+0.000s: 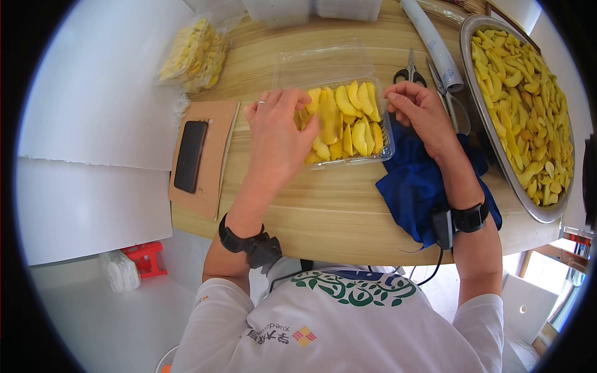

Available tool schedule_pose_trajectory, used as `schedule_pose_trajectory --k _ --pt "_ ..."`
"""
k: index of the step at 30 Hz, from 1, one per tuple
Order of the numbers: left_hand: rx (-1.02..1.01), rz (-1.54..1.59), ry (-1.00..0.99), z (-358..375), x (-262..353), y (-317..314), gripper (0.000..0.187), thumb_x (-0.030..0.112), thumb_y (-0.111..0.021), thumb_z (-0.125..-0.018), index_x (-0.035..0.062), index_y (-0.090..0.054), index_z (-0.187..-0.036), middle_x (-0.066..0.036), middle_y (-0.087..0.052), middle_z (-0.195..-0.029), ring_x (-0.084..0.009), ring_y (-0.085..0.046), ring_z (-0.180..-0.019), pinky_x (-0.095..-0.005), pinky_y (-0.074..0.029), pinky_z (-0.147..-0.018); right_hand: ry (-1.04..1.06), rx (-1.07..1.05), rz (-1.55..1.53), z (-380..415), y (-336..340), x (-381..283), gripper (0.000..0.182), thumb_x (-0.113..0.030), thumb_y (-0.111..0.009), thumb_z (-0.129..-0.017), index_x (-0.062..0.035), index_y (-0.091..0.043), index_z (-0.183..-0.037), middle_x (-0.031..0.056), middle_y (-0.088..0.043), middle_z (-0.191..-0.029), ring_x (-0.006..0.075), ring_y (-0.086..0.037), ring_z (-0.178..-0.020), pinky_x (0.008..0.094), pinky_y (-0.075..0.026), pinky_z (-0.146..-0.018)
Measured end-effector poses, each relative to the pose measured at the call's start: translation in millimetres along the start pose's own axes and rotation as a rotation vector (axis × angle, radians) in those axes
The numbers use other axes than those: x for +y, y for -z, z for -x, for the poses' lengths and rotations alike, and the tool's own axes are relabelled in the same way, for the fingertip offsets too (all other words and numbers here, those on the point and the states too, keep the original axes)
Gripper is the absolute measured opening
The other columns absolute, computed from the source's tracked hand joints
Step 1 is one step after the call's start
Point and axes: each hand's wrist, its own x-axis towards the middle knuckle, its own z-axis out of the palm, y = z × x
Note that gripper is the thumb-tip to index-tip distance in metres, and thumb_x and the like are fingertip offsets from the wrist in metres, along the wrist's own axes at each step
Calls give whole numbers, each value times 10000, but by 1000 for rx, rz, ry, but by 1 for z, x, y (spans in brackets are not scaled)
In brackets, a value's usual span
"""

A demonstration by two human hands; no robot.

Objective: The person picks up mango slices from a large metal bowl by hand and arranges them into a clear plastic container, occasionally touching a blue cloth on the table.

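Observation:
An open clear plastic box [387, 149] lies in the middle of the wooden table, its lid tipped back behind it. Rows of yellow fruit slices [360, 137] fill the box. My left hand [280, 133] is over the box's left end, thumb and fingers apart, with a blurred slice [329, 118] just right of the thumb; whether they touch is unclear. At the box's right edge is my right hand [420, 112], its thumb and fingertips pressed together; anything between them is too small to make out. A blue cloth [410, 186] lies under my right wrist.
A large metal tray [467, 68] heaped with slices stands at the right. Scissors [410, 69], a second metal tool [457, 109] and a roll [432, 43] lie beside it. At the left are a phone [190, 155] on a brown notebook [214, 180] and filled boxes [196, 56].

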Motion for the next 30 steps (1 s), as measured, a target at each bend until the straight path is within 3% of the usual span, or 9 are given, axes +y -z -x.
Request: schedule_pose_trajectory --k 5,13,18,21,24,26,28,29,30 --pt "30 -5 -30 -1 -5 -1 227 152 -747 -795 101 -652 -995 -30 -660 -917 -199 -601 -872 -370 -370 -896 2 8 -7 1 0 0 151 -195 -653 -965 -65 -710 -1017 -30 -651 -801 26 -531 -670 166 -419 -598" --pt "-16 152 20 -25 15 31 184 80 -696 -835 1 -648 -994 -85 -674 -949 -217 -590 -884 -335 -487 -817 32 3 -14 -2 -3 5 148 -200 -647 -956 -76 -699 -1020 -29 -640 -795 30 -535 -663 174 -415 -586" --pt "-127 342 -98 -44 65 31 198 100 -708 -813 55 -651 -998 -67 -669 -949 -224 -606 -881 -365 -428 -878 45 16 -21 -3 -5 9 164 -192 -650 -941 -56 -694 -1022 -13 -657 -797 50 -581 -679 196 -468 -611" --pt "-215 450 -218 -56 101 27 188 100 -709 -811 54 -655 -985 -57 -672 -908 -215 -615 -844 -358 -427 -880 125 45 -73 -8 -8 16 164 -149 -637 -899 -2 -689 -950 22 -668 -745 94 -620 -667 242 -509 -614" --pt "-300 533 -323 -64 136 21 162 64 -701 -819 25 -652 -968 -48 -658 -893 -179 -596 -829 -329 -454 -844 311 33 -151 -14 -13 13 154 -148 -638 -890 -21 -676 -969 -5 -633 -750 89 -602 -701 246 -504 -641" --pt "-354 559 -372 -69 154 15 148 28 -694 -827 -5 -647 -964 -45 -644 -899 -148 -572 -833 -300 -482 -810 317 61 -173 -12 -15 15 161 -140 -647 -887 -38 -624 -1009 -9 -593 -839 84 -577 -779 253 -490 -679" --pt "-437 595 -373 -75 169 6 143 55 -685 -832 3 -653 -962 -63 -648 -881 -163 -597 -828 -310 -494 -793 534 48 -578 -21 -20 25 185 -125 -652 -886 -54 -570 -1035 2 -557 -937 84 -554 -842 257 -470 -693" --pt "-444 596 -379 -80 176 2 143 55 -685 -832 3 -653 -962 -63 -648 -881 -163 -597 -828 -310 -494 -793 209 258 -403 -3 -14 -12 197 -99 -650 -886 -54 -546 -1047 19 -544 -996 89 -557 -871 257 -472 -690" --pt "-455 579 -442 -87 182 -3 148 75 -682 -833 5 -653 -960 -72 -645 -872 -177 -605 -829 -318 -498 -789 207 264 -407 -2 -13 -8 197 -99 -650 -886 -54 -546 -1047 19 -544 -996 89 -557 -871 257 -472 -690"
